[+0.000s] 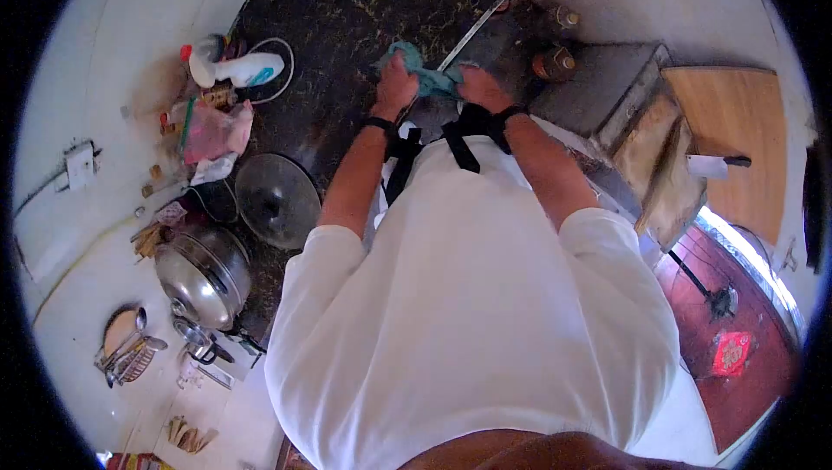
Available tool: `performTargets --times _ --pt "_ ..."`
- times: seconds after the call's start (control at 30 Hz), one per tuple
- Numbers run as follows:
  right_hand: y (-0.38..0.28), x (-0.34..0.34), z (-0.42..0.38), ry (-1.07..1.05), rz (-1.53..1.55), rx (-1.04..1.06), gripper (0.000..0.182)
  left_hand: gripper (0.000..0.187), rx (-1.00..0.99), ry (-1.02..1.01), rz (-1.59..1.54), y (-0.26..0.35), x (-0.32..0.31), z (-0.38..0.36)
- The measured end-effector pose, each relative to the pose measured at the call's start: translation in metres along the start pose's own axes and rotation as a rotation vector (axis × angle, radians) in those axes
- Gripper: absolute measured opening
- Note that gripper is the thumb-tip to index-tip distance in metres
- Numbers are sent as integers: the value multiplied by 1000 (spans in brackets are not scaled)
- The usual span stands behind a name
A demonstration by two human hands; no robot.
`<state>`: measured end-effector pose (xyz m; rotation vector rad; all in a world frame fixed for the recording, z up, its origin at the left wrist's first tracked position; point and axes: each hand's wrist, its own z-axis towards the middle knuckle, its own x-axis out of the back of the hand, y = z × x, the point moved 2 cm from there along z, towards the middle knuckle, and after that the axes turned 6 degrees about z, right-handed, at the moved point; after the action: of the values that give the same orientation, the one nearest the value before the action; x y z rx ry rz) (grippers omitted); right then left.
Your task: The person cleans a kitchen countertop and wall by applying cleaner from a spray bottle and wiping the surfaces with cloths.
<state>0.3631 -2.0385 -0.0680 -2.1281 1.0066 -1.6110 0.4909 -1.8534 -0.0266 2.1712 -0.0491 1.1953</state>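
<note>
A teal cloth [436,82] is bunched between my two hands, above the edge of the dark speckled countertop [347,19]. My left hand [396,86] is closed on its left end, and a loose fold sticks out past the knuckles. The cloth's other end is gripped by my right hand [484,88], whose fingers are partly hidden. Between the hands the cloth looks twisted. Dark bands circle both wrists, and black straps hang at the front of my white shirt.
Left on the counter are a white spray bottle [247,69], a pink plastic bag [212,132], a round lid [276,201] and a steel pot [204,275]. To the right stand brown bottles [553,63], a grey box-like block [598,84], a wooden board [728,140] and a cleaver [715,165].
</note>
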Motion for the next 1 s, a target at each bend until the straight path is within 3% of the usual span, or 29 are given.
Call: performTargets --times 0.1,0.17,0.2,0.27,0.37,0.43,0.5,0.53,0.57,0.63,0.67,0.7,0.77,0.8,0.87,1.0 --pt "-46 -32 -16 -104 29 137 48 70 71 74 -68 -57 9 -46" --pt "-117 -18 -38 -252 -51 55 43 72 143 142 -153 -99 20 -66" --pt "-129 -28 -37 -261 -83 84 43 75 227 114 -227 -123 23 -77" --pt "-145 -50 -39 -258 -22 459 39 78 314 105 -320 -160 22 -97" --pt "-162 -58 -36 -150 -21 472 34 85 506 292 -251 -190 35 -125" --pt "-166 -65 -23 -139 -76 492 32 85 574 -34 -147 -183 48 -150" --pt "-180 -64 -26 90 -252 461 33 80 498 -42 -79 -191 36 -161" --pt "-191 -70 -23 7 -226 330 41 75 415 -19 -20 -198 31 -159" --pt "-207 -78 -21 19 -222 335 41 75 409 -11 -11 -208 28 -159" --pt "-229 -106 -27 -191 -268 376 51 64 367 -411 -166 -221 17 -169" --pt "-238 -119 -30 -438 -271 385 64 55 339 -236 27 -214 11 -173" --pt "-248 -123 -31 -432 -267 385 64 55 337 -236 33 -214 15 -179" --pt "-267 -127 -38 -724 -354 449 70 60 335 -368 -33 -210 24 -193" --pt "-269 -124 -37 -717 -342 419 72 60 334 -371 -30 -204 27 -203" --pt "-264 -114 -29 -670 -394 393 71 74 362 -47 -116 -185 33 -222" --pt "-226 -88 -9 -500 -511 332 70 84 225 -77 82 -164 0 -242"
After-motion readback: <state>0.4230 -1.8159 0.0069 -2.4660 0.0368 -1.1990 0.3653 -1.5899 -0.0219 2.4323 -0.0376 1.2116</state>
